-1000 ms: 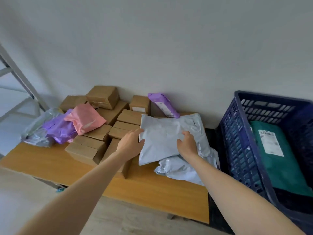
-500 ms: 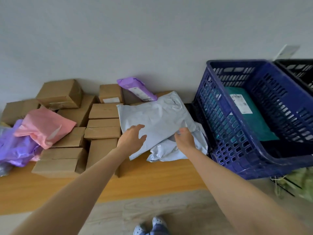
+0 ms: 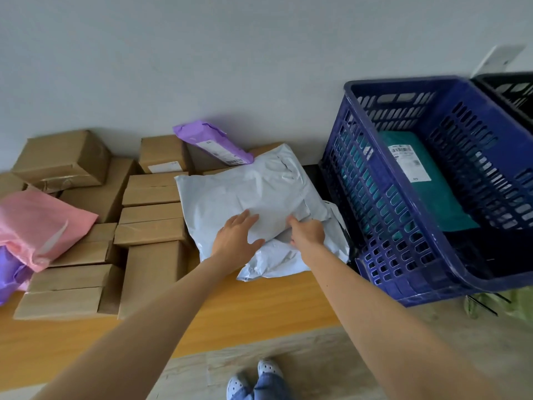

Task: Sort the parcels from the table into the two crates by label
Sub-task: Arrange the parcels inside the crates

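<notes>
A large pale grey mailer bag (image 3: 248, 192) lies on top of a second grey bag (image 3: 282, 261) at the right end of the wooden table (image 3: 259, 307). My left hand (image 3: 235, 238) lies flat on the top bag's near edge, fingers spread. My right hand (image 3: 307, 233) has its fingers tucked under that bag's near right corner, gripping it. To the right stands a blue crate (image 3: 383, 215) with a green labelled parcel (image 3: 424, 180) inside. A black crate (image 3: 510, 90) shows at the far right edge.
Several brown cardboard boxes (image 3: 150, 209) crowd the table's left and back. A pink bag (image 3: 37, 226) and a purple bag (image 3: 11, 278) lie at the left, and a purple labelled parcel (image 3: 213, 142) leans against the wall. My feet (image 3: 253, 382) are below.
My view has swung right and down, bringing the blue and black crates into sight. Both hands have slid to the top grey bag's near edge, and the right fingers went under its corner.
</notes>
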`<action>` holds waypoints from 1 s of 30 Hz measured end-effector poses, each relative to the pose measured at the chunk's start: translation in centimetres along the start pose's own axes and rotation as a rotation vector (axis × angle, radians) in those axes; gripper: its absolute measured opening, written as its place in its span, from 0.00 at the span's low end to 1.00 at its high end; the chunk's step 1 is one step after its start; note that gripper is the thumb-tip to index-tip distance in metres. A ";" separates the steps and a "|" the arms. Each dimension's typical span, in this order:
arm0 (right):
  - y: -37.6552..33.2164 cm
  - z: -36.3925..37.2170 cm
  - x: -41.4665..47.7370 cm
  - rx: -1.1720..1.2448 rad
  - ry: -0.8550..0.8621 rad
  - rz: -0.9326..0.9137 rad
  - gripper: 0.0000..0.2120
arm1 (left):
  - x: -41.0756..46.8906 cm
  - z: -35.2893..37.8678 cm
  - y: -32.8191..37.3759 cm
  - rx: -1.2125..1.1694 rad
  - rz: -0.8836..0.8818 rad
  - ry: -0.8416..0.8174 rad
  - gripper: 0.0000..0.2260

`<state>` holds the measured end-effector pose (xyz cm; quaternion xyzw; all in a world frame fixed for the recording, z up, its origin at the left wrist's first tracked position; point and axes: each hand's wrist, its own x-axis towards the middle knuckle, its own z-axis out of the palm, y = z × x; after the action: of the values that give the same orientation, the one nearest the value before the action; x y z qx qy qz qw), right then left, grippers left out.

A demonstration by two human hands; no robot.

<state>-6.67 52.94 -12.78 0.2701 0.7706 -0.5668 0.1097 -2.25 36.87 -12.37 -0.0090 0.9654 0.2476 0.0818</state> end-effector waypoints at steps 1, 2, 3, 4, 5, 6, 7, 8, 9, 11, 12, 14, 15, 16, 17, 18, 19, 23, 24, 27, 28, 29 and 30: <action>-0.1 0.0 0.2 0.027 0.002 0.021 0.11 | 0.2 0.2 0.1 0.020 0.003 0.004 0.29; -0.2 0.0 0.4 0.046 0.001 0.040 0.10 | 0.4 0.3 0.3 0.035 0.001 0.010 0.29; -0.3 -0.1 0.5 0.051 -0.001 0.054 0.10 | 0.5 0.3 0.4 0.046 -0.005 0.015 0.30; -0.5 -0.2 0.6 0.052 -0.004 0.054 0.10 | 0.6 0.3 0.5 0.057 -0.012 0.018 0.30; -0.6 -0.4 0.7 0.052 -0.006 0.036 0.11 | 0.7 0.3 0.7 0.069 -0.018 0.022 0.31; -1.0 -0.5 0.7 0.052 -0.010 0.004 0.11 | 0.9 0.2 0.9 0.079 -0.023 0.029 0.32; -1.4 -0.7 0.6 0.050 -0.015 -0.028 0.11 | 1.0 0.0 1.2 0.087 -0.027 0.038 0.33; -1.8 -0.9 0.6 0.048 -0.020 -0.055 0.13 | 1.0 -0.2 1.4 0.096 -0.031 0.048 0.34; -2.4 -1.2 0.4 0.048 -0.027 -0.082 0.18 | 1.0 -0.6 1.8 0.108 -0.033 0.061 0.34; -3.5 -1.4 0.2 0.073 -0.033 -0.133 0.22 | 1.1 -1.2 2.4 0.131 -0.035 0.068 0.34; -4.2 -1.5 0.0 0.100 -0.043 -0.157 0.20 | 1.1 -1.5 2.9 0.141 -0.038 0.074 0.34; -5.7 -1.5 -0.5 0.140 -0.066 -0.218 0.15 | 1.1 -2.3 3.9 0.142 -0.047 0.111 0.30; -6.6 -1.5 -0.7 0.150 -0.079 -0.252 0.13 | 1.1 -2.8 4.4 0.130 -0.055 0.146 0.27; -7.3 -1.5 -0.9 0.158 -0.097 -0.286 0.11 | 1.2 -3.4 4.9 0.105 -0.067 0.187 0.24; -8.1 -1.5 -1.0 0.162 -0.114 -0.323 0.11 | 1.3 -4.0 5.4 0.071 -0.078 0.230 0.21; -8.7 -1.7 -1.1 0.160 -0.132 -0.360 0.11 | 1.4 -4.7 5.8 0.034 -0.084 0.267 0.19; -9.4 -2.0 -1.2 0.158 -0.153 -0.389 0.11 | 1.5 -5.4 6.2 0.008 -0.086 0.299 0.18; -11.8 -2.9 -1.5 0.168 -0.212 -0.422 0.05 | 1.8 -7.7 7.1 -0.026 -0.112 0.403 0.16; -12.3 -3.1 -1.7 0.194 -0.217 -0.418 0.06 | 1.7 -8.1 7.2 -0.037 -0.125 0.424 0.15; -13.0 -3.6 -1.7 0.227 -0.186 -0.433 0.15 | 1.8 -9.2 6.8 -0.070 -0.164 0.467 0.14; -13.0 -3.8 -1.8 0.241 -0.173 -0.435 0.17 | 1.8 -9.6 6.7 -0.076 -0.179 0.476 0.14; -13.1 -3.9 -1.9 0.266 -0.159 -0.436 0.17 | 1.7 -10.2 6.6 -0.081 -0.191 0.484 0.14; -13.1 -4.0 -2.0 0.284 -0.144 -0.438 0.17 | 1.6 -10.7 6.4 -0.086 -0.197 0.489 0.14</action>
<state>-11.56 53.36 0.19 0.0688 0.7135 -0.6973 0.0001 -5.88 37.41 -0.28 -0.1659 0.9395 0.2696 -0.1306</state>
